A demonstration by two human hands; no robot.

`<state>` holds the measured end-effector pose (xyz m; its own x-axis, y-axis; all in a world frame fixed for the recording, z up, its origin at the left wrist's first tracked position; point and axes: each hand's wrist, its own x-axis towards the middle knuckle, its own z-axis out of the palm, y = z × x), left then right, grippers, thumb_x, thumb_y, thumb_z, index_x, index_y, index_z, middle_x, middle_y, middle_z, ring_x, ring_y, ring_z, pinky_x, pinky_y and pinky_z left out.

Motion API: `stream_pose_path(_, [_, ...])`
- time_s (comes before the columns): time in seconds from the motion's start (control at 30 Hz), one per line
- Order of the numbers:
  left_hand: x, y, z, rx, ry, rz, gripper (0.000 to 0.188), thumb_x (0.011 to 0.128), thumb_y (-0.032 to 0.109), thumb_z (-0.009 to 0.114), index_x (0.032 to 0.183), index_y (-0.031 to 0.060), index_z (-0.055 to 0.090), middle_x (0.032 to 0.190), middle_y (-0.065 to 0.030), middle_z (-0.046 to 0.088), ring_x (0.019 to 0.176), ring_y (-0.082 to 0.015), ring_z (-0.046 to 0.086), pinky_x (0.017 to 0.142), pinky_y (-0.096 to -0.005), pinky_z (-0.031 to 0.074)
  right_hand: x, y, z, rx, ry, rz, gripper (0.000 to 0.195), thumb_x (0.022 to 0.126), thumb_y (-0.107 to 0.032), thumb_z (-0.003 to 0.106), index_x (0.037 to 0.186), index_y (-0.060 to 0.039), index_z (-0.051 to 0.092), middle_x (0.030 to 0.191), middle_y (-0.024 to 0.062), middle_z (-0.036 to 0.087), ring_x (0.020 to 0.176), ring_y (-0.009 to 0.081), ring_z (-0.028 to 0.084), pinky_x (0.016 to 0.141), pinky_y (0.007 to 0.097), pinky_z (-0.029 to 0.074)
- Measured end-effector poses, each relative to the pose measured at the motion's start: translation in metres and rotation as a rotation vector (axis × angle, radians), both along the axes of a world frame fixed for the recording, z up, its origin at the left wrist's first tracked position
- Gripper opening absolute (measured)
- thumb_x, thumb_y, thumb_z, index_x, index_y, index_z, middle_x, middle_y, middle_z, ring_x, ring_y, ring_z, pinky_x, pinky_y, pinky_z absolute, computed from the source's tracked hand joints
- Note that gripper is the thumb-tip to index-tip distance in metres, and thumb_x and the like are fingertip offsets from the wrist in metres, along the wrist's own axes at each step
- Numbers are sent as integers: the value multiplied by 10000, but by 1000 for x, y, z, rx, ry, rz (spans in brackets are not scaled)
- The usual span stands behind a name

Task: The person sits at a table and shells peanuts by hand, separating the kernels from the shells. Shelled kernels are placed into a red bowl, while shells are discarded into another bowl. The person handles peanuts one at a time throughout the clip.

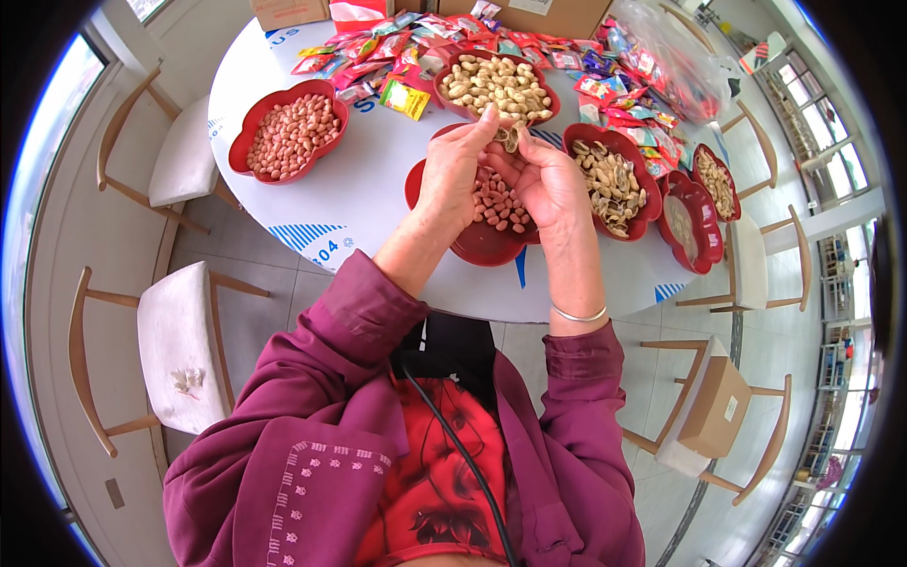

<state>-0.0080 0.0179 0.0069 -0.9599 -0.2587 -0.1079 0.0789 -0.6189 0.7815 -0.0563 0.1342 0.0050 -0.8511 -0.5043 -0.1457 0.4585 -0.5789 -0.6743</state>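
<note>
Above a red scalloped bowl [482, 248] of shelled peanuts [500, 202], my two hands meet at a split peanut shell [509, 137]. My left hand [455, 170] grips it from one side, thumb raised. From the other side, my right hand [551, 177] pinches the same shell; a bracelet circles that wrist. Just beyond is a red bowl [453, 113] of unshelled peanuts [496, 85]. To the right of my hands, empty-looking shells [609, 184] fill another red bowl [655, 205]. Any kernel between my fingers is hidden.
Shelled peanuts fill a red bowl [244, 142] at the left. Wrapped snacks [397, 46] cover the table's far side, with a plastic bag [673, 64] and cardboard boxes [531, 18]. More red bowls [698, 244] stand at right. Chairs [177, 340] surround the round table [340, 212].
</note>
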Motion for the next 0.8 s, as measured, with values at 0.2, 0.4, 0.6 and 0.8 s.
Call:
stream_pose_path(0.2, [4, 3, 4, -22, 5, -37, 342, 928, 274, 562, 1074, -28, 627, 939, -86, 636, 777, -108, 594, 667, -223, 487, -1, 0, -2, -29, 3, 33, 180, 906, -57, 521, 1035, 63, 560, 1009, 155, 596, 944, 285, 612, 855, 405, 541])
stream_pose_path(0.4, [5, 6, 8, -58, 18, -58, 328, 939, 260, 536, 1086, -19, 629, 950, -75, 637, 819, -100, 584, 718, -219, 478, 3, 2, 5, -8, 36, 43, 206, 921, -69, 505, 1073, 62, 549, 1049, 145, 583, 967, 266, 600, 864, 402, 534])
stream_pose_path(0.6, [4, 3, 5, -184, 15, -36, 327, 943, 245, 527, 1100, -28, 616, 909, -91, 639, 802, -105, 596, 696, -216, 487, 5, 4, 8, 15, 71, 75, 197, 919, -60, 503, 1052, 70, 567, 1029, 125, 592, 928, 240, 601, 838, 381, 541])
stream_pose_path(0.8, [2, 16, 4, -70, 114, -53, 329, 974, 184, 446, 1192, -43, 541, 1008, -108, 617, 872, -138, 602, 728, -238, 502, 5, 12, 15, 80, 135, 90, 210, 884, 17, 502, 1056, 124, 555, 1026, 185, 598, 898, 258, 626, 783, 367, 558])
